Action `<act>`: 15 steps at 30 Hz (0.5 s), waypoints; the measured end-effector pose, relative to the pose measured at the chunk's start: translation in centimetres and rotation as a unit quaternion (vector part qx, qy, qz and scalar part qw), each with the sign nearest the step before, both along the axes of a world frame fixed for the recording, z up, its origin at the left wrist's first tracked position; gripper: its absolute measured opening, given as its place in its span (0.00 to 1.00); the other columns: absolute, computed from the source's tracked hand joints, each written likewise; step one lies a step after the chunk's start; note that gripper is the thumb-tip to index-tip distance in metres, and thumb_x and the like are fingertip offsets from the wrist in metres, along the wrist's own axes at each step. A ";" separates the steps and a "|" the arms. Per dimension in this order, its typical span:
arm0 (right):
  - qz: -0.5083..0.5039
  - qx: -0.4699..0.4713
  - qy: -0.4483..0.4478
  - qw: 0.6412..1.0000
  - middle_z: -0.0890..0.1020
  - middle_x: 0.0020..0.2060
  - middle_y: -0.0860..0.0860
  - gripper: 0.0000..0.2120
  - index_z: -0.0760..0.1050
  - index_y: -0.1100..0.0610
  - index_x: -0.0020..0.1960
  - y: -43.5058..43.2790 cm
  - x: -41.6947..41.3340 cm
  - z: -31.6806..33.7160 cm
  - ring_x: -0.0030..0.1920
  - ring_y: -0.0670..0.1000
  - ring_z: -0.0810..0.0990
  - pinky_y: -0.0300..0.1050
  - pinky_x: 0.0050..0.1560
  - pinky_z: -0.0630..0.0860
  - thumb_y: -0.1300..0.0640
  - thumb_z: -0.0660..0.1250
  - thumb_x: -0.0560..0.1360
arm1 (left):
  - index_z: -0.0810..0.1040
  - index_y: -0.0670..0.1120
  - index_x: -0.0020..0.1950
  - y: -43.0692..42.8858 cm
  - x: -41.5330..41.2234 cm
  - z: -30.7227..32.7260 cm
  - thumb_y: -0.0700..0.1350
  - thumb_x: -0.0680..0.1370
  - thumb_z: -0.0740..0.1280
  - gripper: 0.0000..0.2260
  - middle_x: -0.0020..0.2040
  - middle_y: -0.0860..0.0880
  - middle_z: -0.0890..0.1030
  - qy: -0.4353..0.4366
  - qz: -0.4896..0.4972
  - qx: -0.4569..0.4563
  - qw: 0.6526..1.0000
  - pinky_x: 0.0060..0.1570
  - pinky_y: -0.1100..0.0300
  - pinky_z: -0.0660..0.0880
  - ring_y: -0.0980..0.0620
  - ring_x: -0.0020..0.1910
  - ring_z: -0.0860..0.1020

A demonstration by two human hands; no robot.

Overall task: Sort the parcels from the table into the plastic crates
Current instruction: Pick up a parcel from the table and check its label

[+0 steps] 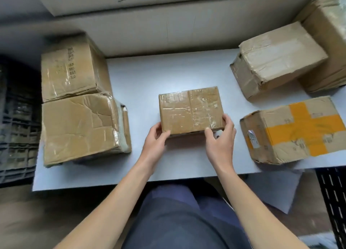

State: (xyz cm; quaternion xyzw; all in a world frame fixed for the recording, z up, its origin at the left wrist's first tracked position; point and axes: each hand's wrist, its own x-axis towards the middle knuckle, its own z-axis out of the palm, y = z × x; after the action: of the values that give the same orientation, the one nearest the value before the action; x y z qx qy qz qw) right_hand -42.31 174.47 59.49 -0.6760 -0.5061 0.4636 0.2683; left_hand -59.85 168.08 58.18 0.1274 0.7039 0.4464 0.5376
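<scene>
A small parcel (pixel 191 111) wrapped in clear tape is being gripped at its near edge by both hands, at the middle of the table (pixel 168 70). Its near left corner is being held by the left hand (pixel 156 136), with the thumb laid on the top face and the fingers curled against the side. Its near right corner is being clasped by the right hand (pixel 221 136), with the thumb on the top edge and the fingers wrapped round the corner. Both bare forearms are being stretched forward over the table's near edge.

The pale grey table is being shared with five other parcels. A printed parcel (pixel 71 68) and a crushed parcel (pixel 80 128) are lying just beside each other at the left. An orange-taped parcel (pixel 294 130) is lying at the right, with a dented parcel (pixel 277 59) behind it and a large parcel (pixel 325 33) touching that one. The table is being flanked by a dark plastic crate (pixel 16 127) on the left and a black slotted crate (pixel 333 202) at the lower right. A pale wall (pixel 168 23) is standing behind.
</scene>
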 end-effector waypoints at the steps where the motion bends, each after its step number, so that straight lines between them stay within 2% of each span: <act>1: 0.013 0.001 0.002 1.000 0.65 0.74 0.47 0.31 0.59 0.46 0.80 -1.3 0.8 -0.2 0.74 0.45 0.66 0.51 0.74 0.68 0.55 0.68 0.82 | 0.73 0.54 0.70 -1.5 0.3 0.1 0.43 0.84 0.67 0.16 0.66 0.54 0.80 -0.003 0.000 -0.003 1.000 0.70 0.53 0.73 0.58 0.66 0.77; 4: 0.063 -0.004 -0.016 0.998 0.67 0.72 0.46 0.32 0.58 0.45 0.81 -4.5 3.5 -0.3 0.72 0.42 0.66 0.48 0.73 0.68 0.55 0.68 0.81 | 0.73 0.54 0.70 -5.4 1.1 0.3 0.41 0.84 0.67 0.16 0.66 0.56 0.80 -0.007 -0.010 -0.018 1.000 0.69 0.53 0.74 0.59 0.66 0.77; 8: 0.104 0.001 -0.016 0.994 0.67 0.72 0.40 0.32 0.59 0.45 0.80 -6.9 6.3 0.2 0.73 0.41 0.66 0.45 0.75 0.65 0.57 0.68 0.81 | 0.72 0.49 0.73 -7.4 2.0 0.3 0.38 0.84 0.66 0.18 0.68 0.55 0.79 0.005 -0.023 -0.004 1.000 0.71 0.55 0.72 0.64 0.64 0.78; 12: 0.109 -0.003 -0.020 0.994 0.68 0.70 0.41 0.31 0.61 0.45 0.79 -7.1 7.2 0.2 0.71 0.44 0.70 0.50 0.75 0.68 0.58 0.69 0.81 | 0.76 0.54 0.66 -7.3 2.0 0.8 0.45 0.85 0.67 0.11 0.64 0.57 0.81 0.032 -0.019 -0.003 0.999 0.68 0.57 0.74 0.62 0.64 0.78; 15: 0.126 0.005 -0.027 0.992 0.69 0.67 0.40 0.30 0.63 0.43 0.77 -6.4 7.6 0.0 0.69 0.45 0.72 0.53 0.74 0.70 0.59 0.70 0.80 | 0.77 0.53 0.66 -7.3 2.1 0.7 0.43 0.82 0.70 0.13 0.62 0.55 0.82 0.048 -0.032 0.002 0.998 0.70 0.55 0.73 0.62 0.61 0.79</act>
State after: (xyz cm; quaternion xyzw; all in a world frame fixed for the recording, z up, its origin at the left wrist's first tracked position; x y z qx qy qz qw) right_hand -34.71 168.05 59.52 -0.6179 -0.5964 0.4728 0.1973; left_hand -57.78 160.76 58.93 0.1717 0.7237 0.4238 0.5169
